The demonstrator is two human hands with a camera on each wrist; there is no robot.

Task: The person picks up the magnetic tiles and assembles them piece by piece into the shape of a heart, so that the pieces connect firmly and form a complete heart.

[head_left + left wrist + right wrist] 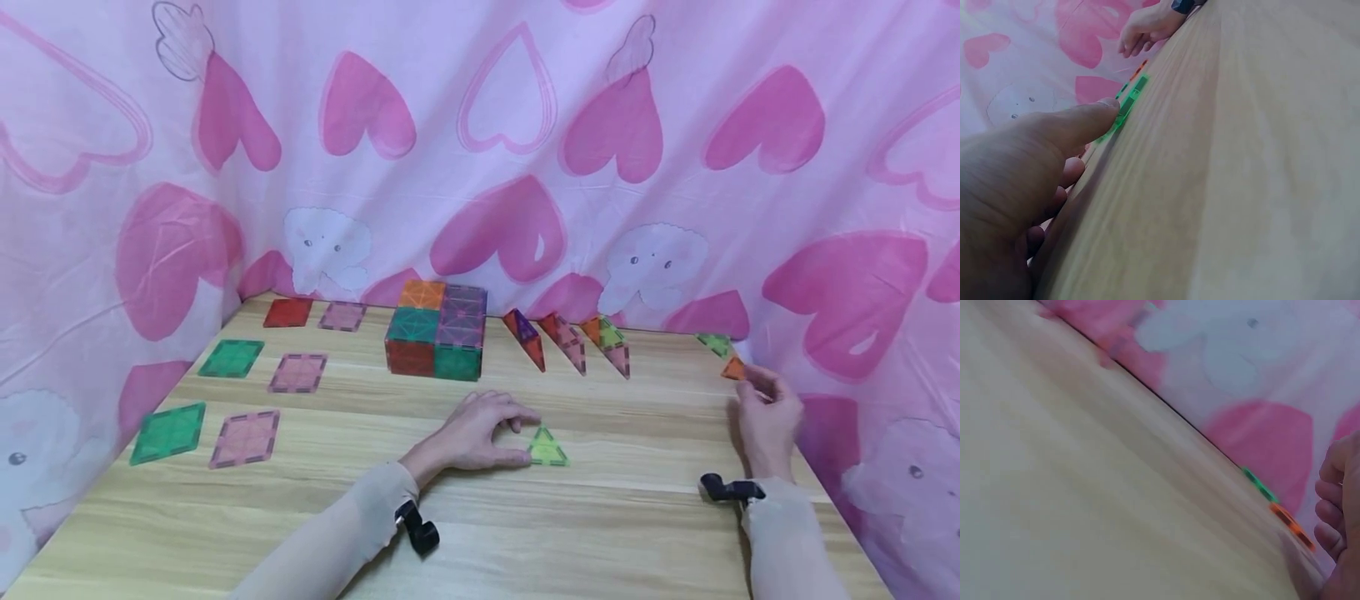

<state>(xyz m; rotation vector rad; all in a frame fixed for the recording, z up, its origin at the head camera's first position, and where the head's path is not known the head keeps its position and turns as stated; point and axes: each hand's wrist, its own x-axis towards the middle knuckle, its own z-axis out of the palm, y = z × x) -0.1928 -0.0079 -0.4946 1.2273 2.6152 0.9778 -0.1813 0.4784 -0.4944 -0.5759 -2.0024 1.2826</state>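
My left hand (480, 429) is low over the table, left of a yellow-green triangular magnetic tile (548, 447). Index finger and thumb hold this flat tile by its left side; in the left wrist view the thumb (1088, 119) lies against its green edge. At the far right, the fingertips of my right hand (768, 408) pinch the right end of a small orange triangular tile (733, 368). A green triangular tile (714, 344) lies just beyond it. In the right wrist view, curled fingers (1330, 512) show beside the orange tile's edge.
A block of joined square tiles (435, 333) stands at the back middle. Right of it lie three slanted groups of triangular tiles (564, 342). Green, red and pink tiles (297, 372) are spread at the left. A pink heart-printed curtain (480, 108) closes off the table's back and sides.
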